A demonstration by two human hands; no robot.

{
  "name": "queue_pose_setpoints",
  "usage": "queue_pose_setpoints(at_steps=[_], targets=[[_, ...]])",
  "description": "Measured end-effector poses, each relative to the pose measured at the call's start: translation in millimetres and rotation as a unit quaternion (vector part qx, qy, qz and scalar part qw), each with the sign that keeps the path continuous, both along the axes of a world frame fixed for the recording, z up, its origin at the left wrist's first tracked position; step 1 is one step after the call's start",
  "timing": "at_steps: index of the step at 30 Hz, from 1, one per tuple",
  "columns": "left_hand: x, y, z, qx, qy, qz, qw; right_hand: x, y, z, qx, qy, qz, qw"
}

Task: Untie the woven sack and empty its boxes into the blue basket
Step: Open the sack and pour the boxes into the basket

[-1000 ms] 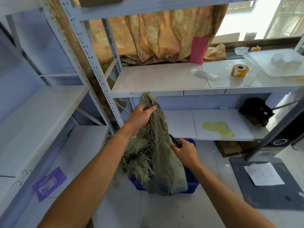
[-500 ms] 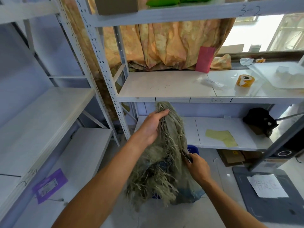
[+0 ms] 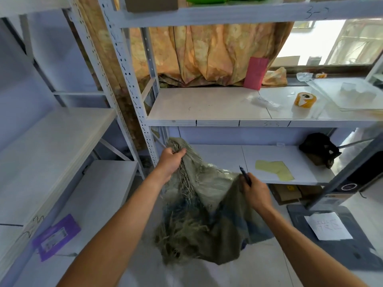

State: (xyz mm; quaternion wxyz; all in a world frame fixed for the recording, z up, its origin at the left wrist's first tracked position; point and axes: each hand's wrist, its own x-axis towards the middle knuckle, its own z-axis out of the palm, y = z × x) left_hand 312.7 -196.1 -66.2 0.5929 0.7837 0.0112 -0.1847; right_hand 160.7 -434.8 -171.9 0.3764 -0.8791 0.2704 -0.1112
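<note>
The woven sack (image 3: 209,206), olive green with frayed edges, hangs limp between both hands in front of the low shelf. My left hand (image 3: 171,161) grips its top corner at the upper left. My right hand (image 3: 256,193) pinches the sack's right edge and also holds a dark pen that points up. The sack drapes over the blue basket (image 3: 244,244), which is almost fully hidden; only a bit of blue shows at the sack's lower right. No boxes are visible.
White metal shelving (image 3: 209,121) stands ahead and at left. Its middle shelf carries a yellow tape roll (image 3: 305,100) and a pink card (image 3: 256,72). A black bag (image 3: 319,149) and yellow paper (image 3: 273,168) lie on the lower shelf. A dark mat with paper (image 3: 327,228) covers the floor at right.
The sack has gone from hanging tall and narrow to spread wider and lower over the basket. My left hand dropped lower; my right hand moved out to the right.
</note>
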Motion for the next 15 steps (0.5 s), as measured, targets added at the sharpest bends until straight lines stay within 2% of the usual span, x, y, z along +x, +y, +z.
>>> queue_pose_setpoints(at_steps=[8,15], targets=[[2,-7,-36,0.084,-0.026,-0.063,0.994,20,8,24,-0.046,0.003,-0.01,0.999],[13,-44,-56,0.157,-0.086,-0.167,0.97,37,-2,33,-0.064,-0.005,0.017,0.998]])
